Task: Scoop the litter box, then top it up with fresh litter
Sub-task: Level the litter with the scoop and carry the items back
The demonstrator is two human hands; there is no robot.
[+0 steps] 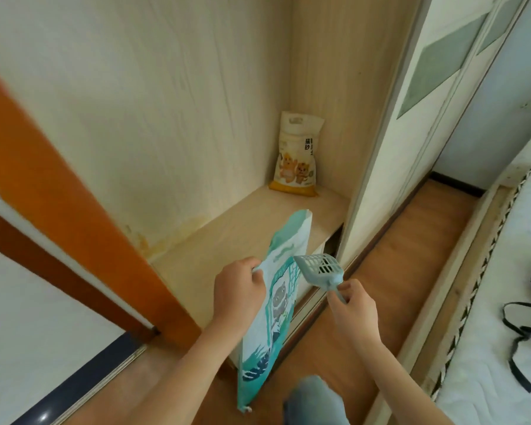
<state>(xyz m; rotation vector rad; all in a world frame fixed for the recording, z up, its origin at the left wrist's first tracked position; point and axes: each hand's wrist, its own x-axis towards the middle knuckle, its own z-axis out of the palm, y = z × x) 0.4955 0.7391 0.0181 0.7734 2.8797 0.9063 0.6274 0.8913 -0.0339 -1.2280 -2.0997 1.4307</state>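
Two hands work in front of a pale wooden shelf [227,237]: the left hand [238,291] has its fingers curled tight on the edge of a teal-and-white litter bag [276,305], which hangs upright and reaches down toward the wooden floor [380,286]. At three o'clock from that bag, just beside it, the right hand [354,308] pinches the thin handle of a pale blue slotted litter scoop [319,268], its basket tilted up toward eleven o'clock. Well apart at twelve o'clock, a yellow-and-white litter bag [298,154] stands upright in the shelf's back corner.
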